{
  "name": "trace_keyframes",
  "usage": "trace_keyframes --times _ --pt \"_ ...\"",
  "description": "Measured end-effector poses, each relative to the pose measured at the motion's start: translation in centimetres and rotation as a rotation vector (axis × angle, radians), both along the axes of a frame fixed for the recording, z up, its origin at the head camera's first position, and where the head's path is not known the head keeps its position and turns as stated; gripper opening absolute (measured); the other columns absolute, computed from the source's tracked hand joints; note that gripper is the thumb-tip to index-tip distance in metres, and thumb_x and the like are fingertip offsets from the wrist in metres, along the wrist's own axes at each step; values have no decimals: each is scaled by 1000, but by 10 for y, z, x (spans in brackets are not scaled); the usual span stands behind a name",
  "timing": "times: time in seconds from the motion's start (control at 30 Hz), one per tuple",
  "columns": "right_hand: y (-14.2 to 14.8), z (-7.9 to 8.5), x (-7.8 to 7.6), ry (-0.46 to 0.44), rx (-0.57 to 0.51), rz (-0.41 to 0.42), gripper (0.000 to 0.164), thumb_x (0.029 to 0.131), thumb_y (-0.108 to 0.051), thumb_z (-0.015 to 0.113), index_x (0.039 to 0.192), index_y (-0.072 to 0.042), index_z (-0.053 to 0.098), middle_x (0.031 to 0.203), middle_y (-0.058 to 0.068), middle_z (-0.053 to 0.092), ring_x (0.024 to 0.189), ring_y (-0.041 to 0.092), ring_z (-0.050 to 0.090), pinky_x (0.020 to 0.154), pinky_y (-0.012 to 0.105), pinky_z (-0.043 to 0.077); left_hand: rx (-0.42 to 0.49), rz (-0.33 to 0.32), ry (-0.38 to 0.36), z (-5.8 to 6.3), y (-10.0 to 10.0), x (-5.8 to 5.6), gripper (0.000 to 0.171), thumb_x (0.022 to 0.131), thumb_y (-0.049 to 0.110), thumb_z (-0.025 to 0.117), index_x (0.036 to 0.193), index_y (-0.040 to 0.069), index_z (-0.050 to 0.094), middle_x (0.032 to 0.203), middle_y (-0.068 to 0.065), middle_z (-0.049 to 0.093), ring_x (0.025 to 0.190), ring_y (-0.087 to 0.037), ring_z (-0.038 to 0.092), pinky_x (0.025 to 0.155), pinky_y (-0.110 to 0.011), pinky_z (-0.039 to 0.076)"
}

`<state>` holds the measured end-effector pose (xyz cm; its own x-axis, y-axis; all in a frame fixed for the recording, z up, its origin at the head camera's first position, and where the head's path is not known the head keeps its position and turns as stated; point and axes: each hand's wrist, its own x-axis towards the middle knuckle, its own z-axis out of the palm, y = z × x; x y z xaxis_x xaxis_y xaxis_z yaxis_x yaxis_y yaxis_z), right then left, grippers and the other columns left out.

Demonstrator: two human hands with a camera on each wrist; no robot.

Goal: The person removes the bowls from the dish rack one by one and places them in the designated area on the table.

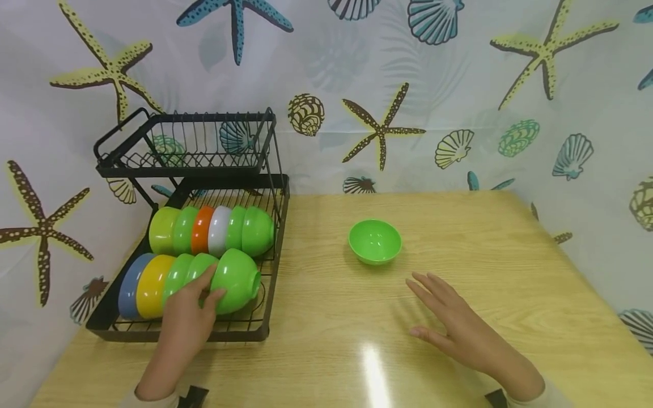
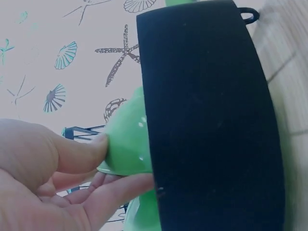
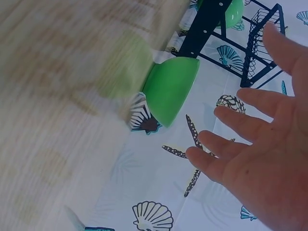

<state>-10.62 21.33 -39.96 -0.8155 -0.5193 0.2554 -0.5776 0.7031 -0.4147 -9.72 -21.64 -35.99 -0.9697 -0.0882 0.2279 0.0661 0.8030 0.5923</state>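
My left hand (image 1: 191, 311) pinches the rim of a green bowl (image 1: 236, 282) at the right end of the front row in the dish rack. In the left wrist view the thumb lies on that bowl's outside, with fingers at its rim; the rack's dark side hides the rest. Held above the table, my right hand (image 1: 454, 328) has its fingers spread and nothing in them. Another green bowl (image 1: 374, 242) stands upright on the table beyond the right hand. In the right wrist view this bowl (image 3: 172, 90) shows apart from the fingers.
The black two-tier rack (image 1: 267, 334) stands at the left, its upper basket (image 1: 178, 170) over the back. Bowls on edge fill two rows below, among them a blue bowl (image 1: 130, 289), an orange bowl (image 1: 202, 229) and a white bowl (image 1: 219, 231). A patterned cloth (image 1: 326, 68) hangs behind.
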Motion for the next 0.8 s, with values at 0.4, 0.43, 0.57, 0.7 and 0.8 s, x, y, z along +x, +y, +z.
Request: trace_keyframes --times 0.4,0.43,0.57,0.7,0.8 --pt "3 4 0 -44 -12 33 84 85 -37 72 152 -17 26 158 7 22 146 34 11 102 69 29 98 -11 99 0 2 4 51 90 9 66 139 8 50 96 -19 69 89 -31 65 59 -28 51" --pt "3 4 0 -50 -15 34 84 85 -37 72 152 -17 26 158 6 21 146 33 10 102 69 29 104 -18 110 1 3 5 52 90 8 66 139 10 51 96 -19 69 90 -31 65 58 -28 52" --pt "3 5 0 -67 -19 29 84 85 -37 71 153 -17 25 159 5 19 147 31 8 102 69 28 118 -56 192 2 7 7 53 88 5 68 138 15 53 102 -16 70 91 -25 65 66 -24 56" --pt "3 5 0 -69 -16 19 84 85 -38 71 153 -17 25 159 6 19 145 37 13 103 68 29 132 -130 366 5 15 10 52 82 -5 70 131 11 60 99 -9 70 82 -10 60 67 -9 49" --pt "2 5 0 -68 -16 14 85 86 -38 70 153 -18 24 159 7 19 143 41 17 103 67 30 131 -198 484 6 22 11 53 76 -12 72 125 8 64 96 -6 69 79 -5 58 68 -7 46"
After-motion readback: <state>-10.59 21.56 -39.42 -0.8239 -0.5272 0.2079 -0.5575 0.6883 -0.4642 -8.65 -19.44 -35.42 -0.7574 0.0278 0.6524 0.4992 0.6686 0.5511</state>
